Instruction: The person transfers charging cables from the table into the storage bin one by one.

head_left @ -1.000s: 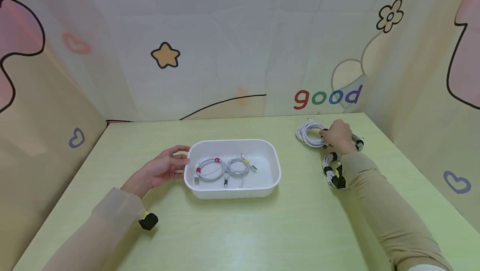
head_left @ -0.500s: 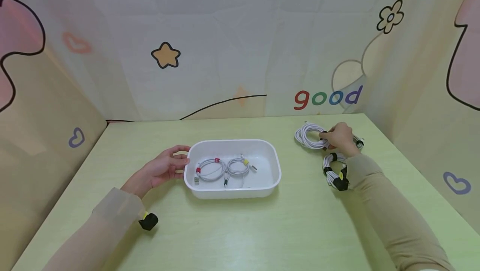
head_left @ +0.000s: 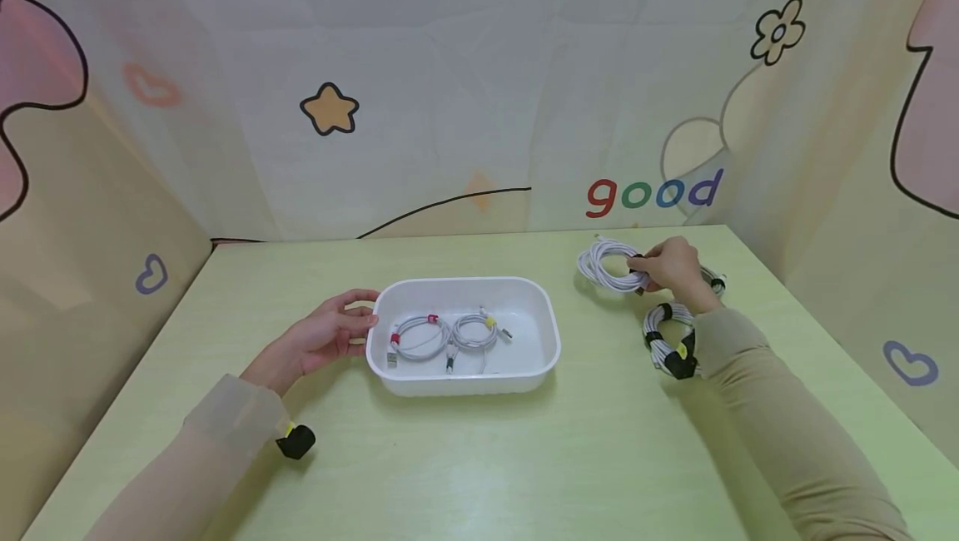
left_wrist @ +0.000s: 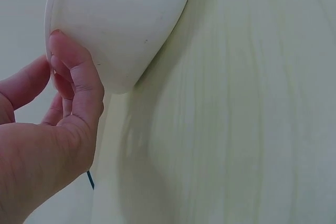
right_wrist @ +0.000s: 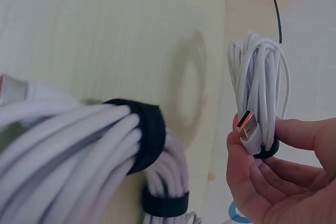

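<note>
My right hand pinches a coiled white USB cable at its black strap. In the right wrist view the coil stands upright between thumb and fingers, its USB plug facing out. My left hand holds the left end of a white plastic box, thumb and fingertips at the rim in the left wrist view. Inside lie two small coiled cables, one with red ties and one with a yellow tie.
Near my right wrist, a thick white cable coil with black straps lies on the table. Another coil is partly hidden behind the right hand. A patterned curtain encloses the back and sides.
My right hand has lifted the coiled cable off the table and shifted it slightly left; its shadow now shows beneath. The left hand and the box have stayed put.
</note>
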A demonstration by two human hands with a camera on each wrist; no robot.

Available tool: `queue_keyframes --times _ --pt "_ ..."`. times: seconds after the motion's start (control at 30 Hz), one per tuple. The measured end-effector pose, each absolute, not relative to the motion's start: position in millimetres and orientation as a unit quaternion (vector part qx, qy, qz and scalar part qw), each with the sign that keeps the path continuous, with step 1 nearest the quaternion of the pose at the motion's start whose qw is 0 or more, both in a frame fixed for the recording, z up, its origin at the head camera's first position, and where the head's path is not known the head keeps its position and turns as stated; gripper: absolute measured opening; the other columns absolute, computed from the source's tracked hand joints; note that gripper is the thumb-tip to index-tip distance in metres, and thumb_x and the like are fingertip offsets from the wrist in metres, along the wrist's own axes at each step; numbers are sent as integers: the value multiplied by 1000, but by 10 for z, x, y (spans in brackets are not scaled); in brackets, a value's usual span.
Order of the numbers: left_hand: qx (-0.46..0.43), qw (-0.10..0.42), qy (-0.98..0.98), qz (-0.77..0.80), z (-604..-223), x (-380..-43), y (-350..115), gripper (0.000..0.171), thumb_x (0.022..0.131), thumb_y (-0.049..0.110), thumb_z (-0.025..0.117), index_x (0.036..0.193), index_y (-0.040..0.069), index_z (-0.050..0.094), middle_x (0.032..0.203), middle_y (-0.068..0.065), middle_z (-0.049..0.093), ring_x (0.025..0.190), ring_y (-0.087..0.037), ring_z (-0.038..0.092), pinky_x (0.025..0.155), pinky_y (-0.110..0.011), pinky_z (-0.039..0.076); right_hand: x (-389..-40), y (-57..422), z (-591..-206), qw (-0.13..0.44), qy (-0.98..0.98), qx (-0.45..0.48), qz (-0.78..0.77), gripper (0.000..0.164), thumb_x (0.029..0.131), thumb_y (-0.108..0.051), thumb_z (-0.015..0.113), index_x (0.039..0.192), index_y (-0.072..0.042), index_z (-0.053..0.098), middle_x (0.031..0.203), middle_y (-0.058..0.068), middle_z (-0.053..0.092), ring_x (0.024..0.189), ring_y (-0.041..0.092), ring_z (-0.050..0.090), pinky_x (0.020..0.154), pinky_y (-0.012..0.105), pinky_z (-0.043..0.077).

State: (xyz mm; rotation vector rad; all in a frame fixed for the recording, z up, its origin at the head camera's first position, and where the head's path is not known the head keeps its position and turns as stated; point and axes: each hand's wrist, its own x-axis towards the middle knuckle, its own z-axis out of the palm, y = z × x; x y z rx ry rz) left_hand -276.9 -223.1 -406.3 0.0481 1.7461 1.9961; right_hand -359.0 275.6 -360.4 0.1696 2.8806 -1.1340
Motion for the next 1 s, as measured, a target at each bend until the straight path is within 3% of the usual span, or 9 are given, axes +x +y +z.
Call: queue_keyframes --times 0.33,0.53,1.0 --pt "19 249 617 746 -4114 -2787 -2248 44 96 4 54 135 15 37 104 1 62 86 -13 65 78 -32 58 -3567 2594 -3473 33 924 31 -381 39 91 -22 66 109 12 64 70 6 68 53 10 63 55 22 54" --pt "19 249 616 747 -4115 -2789 -2246 46 96 5 56 136 15 36 106 1 61 87 -14 65 78 -32 58 -3559 2505 -3393 46 917 24 -397 40 90 -23 68 111 11 64 70 4 68 54 10 64 60 26 57" --pt "22 250 620 743 -4099 -2784 -2239 44 96 5 55 135 16 37 105 1 61 86 -14 65 77 -31 58 -3478 2302 -3259 62 914 -4 -402 38 90 -22 69 111 8 66 73 4 68 53 10 63 60 24 56"
